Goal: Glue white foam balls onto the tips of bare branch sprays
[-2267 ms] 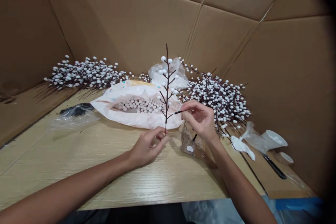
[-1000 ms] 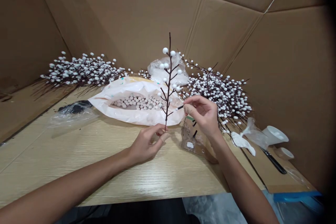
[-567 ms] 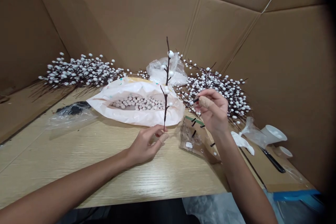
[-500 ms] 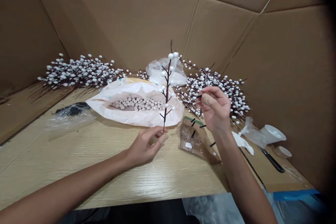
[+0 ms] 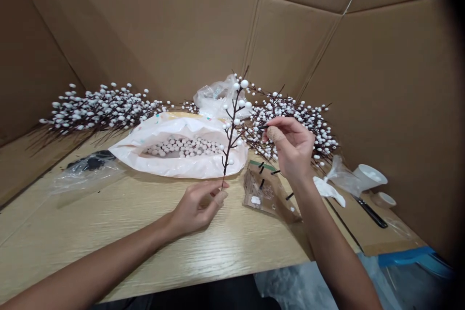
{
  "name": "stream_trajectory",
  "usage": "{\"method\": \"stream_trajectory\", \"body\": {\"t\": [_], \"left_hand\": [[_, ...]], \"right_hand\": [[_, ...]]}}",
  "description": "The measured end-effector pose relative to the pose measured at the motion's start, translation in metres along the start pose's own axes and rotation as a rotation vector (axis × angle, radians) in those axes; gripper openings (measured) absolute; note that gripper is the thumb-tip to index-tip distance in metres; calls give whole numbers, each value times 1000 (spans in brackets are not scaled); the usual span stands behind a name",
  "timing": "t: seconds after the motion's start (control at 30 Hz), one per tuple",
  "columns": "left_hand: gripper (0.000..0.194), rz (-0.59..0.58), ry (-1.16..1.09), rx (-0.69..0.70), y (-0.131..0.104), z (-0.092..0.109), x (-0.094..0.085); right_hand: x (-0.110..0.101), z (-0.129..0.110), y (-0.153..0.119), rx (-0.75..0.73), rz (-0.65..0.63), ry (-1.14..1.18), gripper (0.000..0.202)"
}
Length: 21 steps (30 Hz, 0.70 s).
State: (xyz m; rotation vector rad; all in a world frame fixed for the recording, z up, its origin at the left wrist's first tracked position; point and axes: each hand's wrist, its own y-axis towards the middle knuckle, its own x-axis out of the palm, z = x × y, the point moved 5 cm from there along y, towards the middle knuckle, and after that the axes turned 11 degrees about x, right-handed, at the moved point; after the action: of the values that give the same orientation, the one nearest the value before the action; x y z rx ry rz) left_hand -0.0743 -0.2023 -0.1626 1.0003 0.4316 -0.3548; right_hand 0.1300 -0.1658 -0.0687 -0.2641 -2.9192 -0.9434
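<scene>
My left hand pinches the bottom of a dark twig with white berries, which stands up leaning slightly right. My right hand is closed on a small black stick, to the right of the twig's upper part. A beige covering wraps my right thumb. Behind the twig lies an open white bag full of white balls. Below my right hand, a cardboard block has several black sticks standing in it and white dabs on top.
Heaps of berry twigs lie at the back left and back right. A clear bag sits between them. A plastic bag of black pieces is at left. At right are a white cup, a black-handled knife and a tape roll.
The twig has turned and now leans to the right, its berries facing differently. My right hand has moved slightly closer to it with the black stick. The whole view has shifted a little.
</scene>
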Motion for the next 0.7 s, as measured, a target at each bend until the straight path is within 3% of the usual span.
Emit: {"method": "stream_trajectory", "body": {"t": [0.23,0.7], "left_hand": [[20,-3,18,83,0,5,1],[17,-27,-10,64,2,6,2]], "right_hand": [[5,-5,-5,1,-38,-31,8],[5,-11,-7,-39,-58,-73,9]]}}
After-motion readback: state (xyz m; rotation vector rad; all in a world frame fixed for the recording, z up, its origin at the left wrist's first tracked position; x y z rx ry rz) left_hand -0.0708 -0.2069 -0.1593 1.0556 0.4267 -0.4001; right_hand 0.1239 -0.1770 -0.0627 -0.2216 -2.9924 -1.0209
